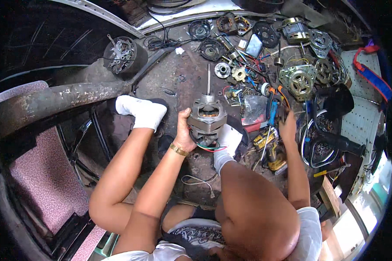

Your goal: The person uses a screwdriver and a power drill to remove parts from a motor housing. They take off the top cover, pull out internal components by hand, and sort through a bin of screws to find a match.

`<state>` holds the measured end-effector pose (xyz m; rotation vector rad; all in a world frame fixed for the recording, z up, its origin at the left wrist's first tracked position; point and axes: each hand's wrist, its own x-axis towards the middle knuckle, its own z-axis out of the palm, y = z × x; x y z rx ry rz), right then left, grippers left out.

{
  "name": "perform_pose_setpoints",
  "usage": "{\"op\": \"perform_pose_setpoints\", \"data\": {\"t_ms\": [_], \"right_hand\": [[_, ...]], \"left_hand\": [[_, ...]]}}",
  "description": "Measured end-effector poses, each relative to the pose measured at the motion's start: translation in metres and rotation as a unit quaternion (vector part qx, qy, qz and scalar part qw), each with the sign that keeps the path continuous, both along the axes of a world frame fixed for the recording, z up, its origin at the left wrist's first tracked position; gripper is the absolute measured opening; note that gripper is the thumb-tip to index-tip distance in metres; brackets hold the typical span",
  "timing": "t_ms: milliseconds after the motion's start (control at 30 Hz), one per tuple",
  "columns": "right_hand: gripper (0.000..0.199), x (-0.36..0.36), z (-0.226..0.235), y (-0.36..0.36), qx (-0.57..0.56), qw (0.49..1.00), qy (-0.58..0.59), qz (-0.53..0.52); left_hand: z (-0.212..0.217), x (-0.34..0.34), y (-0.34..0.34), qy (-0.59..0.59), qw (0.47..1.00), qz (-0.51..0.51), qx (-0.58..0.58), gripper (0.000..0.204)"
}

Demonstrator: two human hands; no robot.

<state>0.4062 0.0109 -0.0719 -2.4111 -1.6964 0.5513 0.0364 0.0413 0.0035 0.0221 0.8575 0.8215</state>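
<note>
My left hand (pixel 185 132) is wrapped round the side of an electric motor (pixel 207 117), holding it up between my legs. The motor's long metal shaft points away from me, and copper windings show through an opening in its casing. Green, red and white wires trail from its near end. Off to the right, my right hand (pixel 288 126) is closed among the tools, at a dark object that I cannot make out. Just left of that hand lie blue-handled pliers (pixel 273 112) and a yellow cordless drill (pixel 275 161).
Motor end covers (pixel 299 81), another motor (pixel 295 30) and loose parts crowd the far right. A can of wrenches (pixel 121 55) stands far left beside a rusty metal bar (pixel 65 98). A white cord (pixel 200 180) lies near my feet. A plastic bag (pixel 255 106) lies right of the motor.
</note>
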Motion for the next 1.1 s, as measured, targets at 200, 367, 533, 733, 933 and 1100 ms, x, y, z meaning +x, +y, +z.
{"op": "perform_pose_setpoints", "data": {"t_ms": [200,367,533,733,933,1100], "right_hand": [[0.038,-0.012,0.059,0.015,-0.003,0.902,0.426,-0.070],[0.016,-0.091,0.120,0.074,-0.022,0.892,0.428,0.142],[0.018,-0.113,0.154,0.099,-0.030,0.876,0.474,0.083],[0.022,-0.114,0.135,0.081,-0.180,0.852,0.489,0.049],[0.014,-0.117,0.112,0.054,-0.074,0.880,0.456,0.115],[0.019,-0.122,0.142,0.070,0.003,0.847,0.531,0.002]], "left_hand": [[-0.016,-0.010,0.003,0.042,0.998,-0.027,0.034,0.070],[-0.019,-0.005,0.006,0.066,0.992,-0.042,0.097,0.063],[-0.018,-0.006,0.007,0.086,0.989,-0.035,0.119,0.068],[-0.025,-0.021,-0.002,0.151,0.973,-0.071,0.159,0.070],[-0.030,-0.016,0.000,0.184,0.965,-0.055,0.178,0.070],[-0.032,-0.019,0.003,0.245,0.944,-0.042,0.215,0.062]]}}
